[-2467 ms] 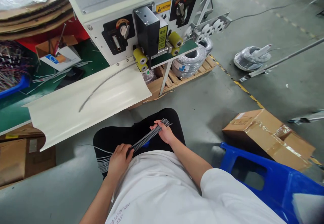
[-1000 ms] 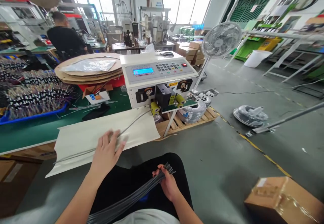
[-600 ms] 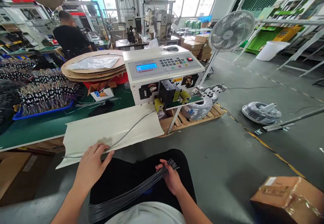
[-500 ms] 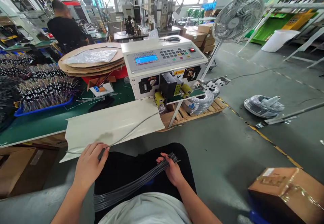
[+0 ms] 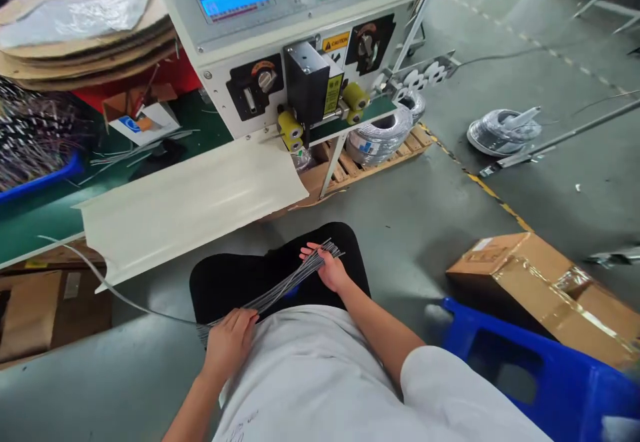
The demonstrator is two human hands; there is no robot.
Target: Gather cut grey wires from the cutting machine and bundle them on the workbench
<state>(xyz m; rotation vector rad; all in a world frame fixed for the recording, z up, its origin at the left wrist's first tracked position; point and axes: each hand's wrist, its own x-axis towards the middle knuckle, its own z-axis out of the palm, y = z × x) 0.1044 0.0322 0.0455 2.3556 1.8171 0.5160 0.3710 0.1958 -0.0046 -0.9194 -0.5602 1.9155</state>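
Observation:
A bundle of cut grey cables (image 5: pixel 277 290) lies across my lap. My right hand (image 5: pixel 330 270) is curled around its right end, with the cable tips poking out past the fingers. My left hand (image 5: pixel 231 337) is closed on a single grey cable (image 5: pixel 135 307) at the bundle's left part. This cable's free end curves out to the left, past the corner of the cream chute sheet (image 5: pixel 195 192). Under my left hand, part of the bundle is hidden. Beyond my knees stands the cable cutting machine (image 5: pixel 260 49), with yellow rollers (image 5: pixel 290 130) at its front.
A blue plastic stool (image 5: pixel 565 375) and a cardboard box (image 5: pixel 530 282) stand on the floor at right. Cable coils (image 5: pixel 380 137) sit on a wooden pallet (image 5: pixel 350 162) under the machine. Round cardboard discs (image 5: pixel 30 62) and a blue tray (image 5: pixel 45 179) of wires are at left.
My left hand has brought the single cable from the chute sheet down to the bundle on my lap. The view has tilted down. My right hand still holds the bundle.

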